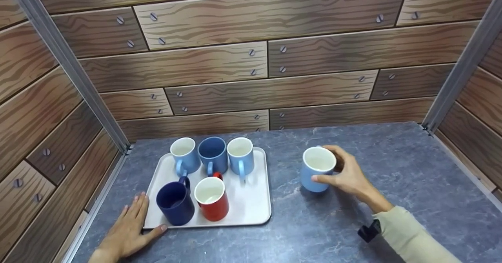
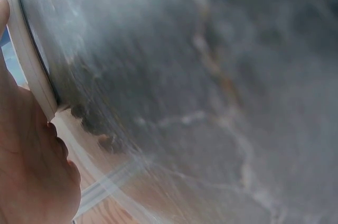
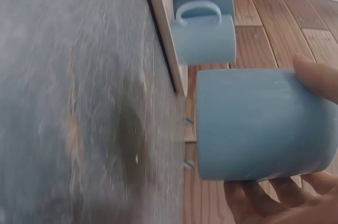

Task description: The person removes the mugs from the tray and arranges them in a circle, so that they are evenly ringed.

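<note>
Grey marbled counter [image 1: 392, 200]. Wood-print walls [image 1: 235, 59] with painted screws, at 9, 12 and 3 o'clock. Metal corner posts [image 1: 66, 63] at 10 and 2.

Light is even and soft from above, casting only faint shadows beside the mugs on the tray [image 1: 251, 210]. The head view is sharp, with wide-angle bending at its edges — both wrist views are smeared, the grey countertop [image 2: 211, 102] badly blurred.
</note>
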Motion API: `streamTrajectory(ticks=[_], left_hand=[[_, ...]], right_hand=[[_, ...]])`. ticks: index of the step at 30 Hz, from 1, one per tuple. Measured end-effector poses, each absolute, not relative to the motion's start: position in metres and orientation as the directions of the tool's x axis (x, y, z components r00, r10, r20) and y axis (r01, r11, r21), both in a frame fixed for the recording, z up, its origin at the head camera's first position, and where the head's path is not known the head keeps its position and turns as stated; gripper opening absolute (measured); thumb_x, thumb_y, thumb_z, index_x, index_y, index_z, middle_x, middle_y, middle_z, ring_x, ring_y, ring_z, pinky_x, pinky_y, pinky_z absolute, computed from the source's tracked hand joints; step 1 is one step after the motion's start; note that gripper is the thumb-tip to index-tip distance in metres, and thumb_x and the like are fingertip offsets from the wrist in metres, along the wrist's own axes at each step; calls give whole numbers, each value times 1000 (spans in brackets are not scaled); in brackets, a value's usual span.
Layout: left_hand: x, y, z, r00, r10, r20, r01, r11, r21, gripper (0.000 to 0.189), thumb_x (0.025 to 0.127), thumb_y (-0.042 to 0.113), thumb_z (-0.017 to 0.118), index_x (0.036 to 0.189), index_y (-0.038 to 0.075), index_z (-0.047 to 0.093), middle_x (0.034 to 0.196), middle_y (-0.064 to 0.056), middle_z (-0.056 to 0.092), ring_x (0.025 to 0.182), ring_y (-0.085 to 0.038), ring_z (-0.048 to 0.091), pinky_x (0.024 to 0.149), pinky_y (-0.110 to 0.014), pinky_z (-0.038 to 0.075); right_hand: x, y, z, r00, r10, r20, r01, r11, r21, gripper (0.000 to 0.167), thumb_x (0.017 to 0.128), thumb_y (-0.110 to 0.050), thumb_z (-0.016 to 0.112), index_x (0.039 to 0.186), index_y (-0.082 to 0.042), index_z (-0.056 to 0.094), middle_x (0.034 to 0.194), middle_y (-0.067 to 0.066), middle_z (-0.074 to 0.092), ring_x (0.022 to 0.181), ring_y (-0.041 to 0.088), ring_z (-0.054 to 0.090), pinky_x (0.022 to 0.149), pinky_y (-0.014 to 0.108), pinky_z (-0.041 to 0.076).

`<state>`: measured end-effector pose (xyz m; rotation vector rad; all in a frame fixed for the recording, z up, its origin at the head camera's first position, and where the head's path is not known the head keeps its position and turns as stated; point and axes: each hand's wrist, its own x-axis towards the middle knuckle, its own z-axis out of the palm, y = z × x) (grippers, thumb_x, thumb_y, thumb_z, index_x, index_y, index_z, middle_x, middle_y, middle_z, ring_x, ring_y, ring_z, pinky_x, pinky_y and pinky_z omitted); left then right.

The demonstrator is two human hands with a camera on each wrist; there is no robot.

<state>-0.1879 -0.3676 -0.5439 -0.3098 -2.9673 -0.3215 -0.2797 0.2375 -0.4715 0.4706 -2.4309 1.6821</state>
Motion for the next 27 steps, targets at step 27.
streamTrajectory(ticks=[27], left_hand=[[-188, -367, -543, -967, 185, 177, 220, 954, 203, 109, 94, 66, 70, 160, -12, 35, 169, -31, 32, 157, -52, 31, 126, -69, 27]], right_hand=[[-302, 316, -494, -957, 2, 290, -256, 466, -847, 83, 79, -8, 95, 149, 3, 53, 138, 26, 66, 106, 4, 63, 87, 9, 48]])
